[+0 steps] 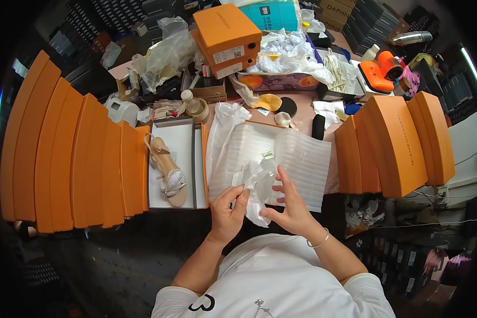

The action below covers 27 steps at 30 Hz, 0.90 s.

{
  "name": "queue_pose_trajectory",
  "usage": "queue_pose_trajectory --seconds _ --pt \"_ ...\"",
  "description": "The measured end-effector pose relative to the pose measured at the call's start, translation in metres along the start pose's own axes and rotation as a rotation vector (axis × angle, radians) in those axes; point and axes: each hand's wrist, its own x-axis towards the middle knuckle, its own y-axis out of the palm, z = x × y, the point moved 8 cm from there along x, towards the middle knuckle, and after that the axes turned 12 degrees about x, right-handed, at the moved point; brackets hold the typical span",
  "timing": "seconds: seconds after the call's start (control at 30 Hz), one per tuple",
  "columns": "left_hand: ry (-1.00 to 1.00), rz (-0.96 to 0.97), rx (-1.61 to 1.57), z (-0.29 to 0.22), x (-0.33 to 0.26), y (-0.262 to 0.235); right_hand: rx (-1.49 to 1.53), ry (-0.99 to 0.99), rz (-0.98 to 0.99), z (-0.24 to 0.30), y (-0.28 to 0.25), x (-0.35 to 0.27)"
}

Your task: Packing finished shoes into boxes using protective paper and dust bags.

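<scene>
Between my hands is a crumpled piece of thin white tissue paper (255, 199). My left hand (229, 213) pinches its left edge between thumb and fingers. My right hand (290, 205) is spread beside the paper's right side, fingers apart, the thumb close to its lower end. Beneath them a sheet of white foam wrap (307, 159) lies on the table, with a small white-and-green packet (268, 154) on it. To the left, a single strappy high-heeled sandal (169, 175) with a silvery toe band lies in an open shoe box (188, 132).
Orange shoe boxes stand in rows at left (90, 159) and right (392, 143). At the back are stacked orange boxes (228, 34), a patterned box (278, 81) of crumpled paper, a glass bottle (196, 108), a black roll (318, 127) and an orange device (379, 71).
</scene>
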Motion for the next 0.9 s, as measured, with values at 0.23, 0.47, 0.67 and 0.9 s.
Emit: queue_pose_trajectory --seconds 0.23,0.47,0.67,0.9 --pt "0.036 -0.056 0.054 0.005 -0.008 -0.021 -0.133 -0.134 -0.178 0.007 -0.026 0.005" --pt "-0.031 0.024 0.001 0.007 -0.005 -0.013 -0.192 0.006 0.276 0.051 0.025 -0.001" --pt "-0.069 0.021 0.002 0.014 -0.003 -0.025 -0.584 -0.073 0.232 -0.013 0.025 0.008" --pt "-0.100 0.017 -0.049 0.020 -0.010 -0.031 -0.085 -0.152 -0.085 0.021 -0.026 -0.014"
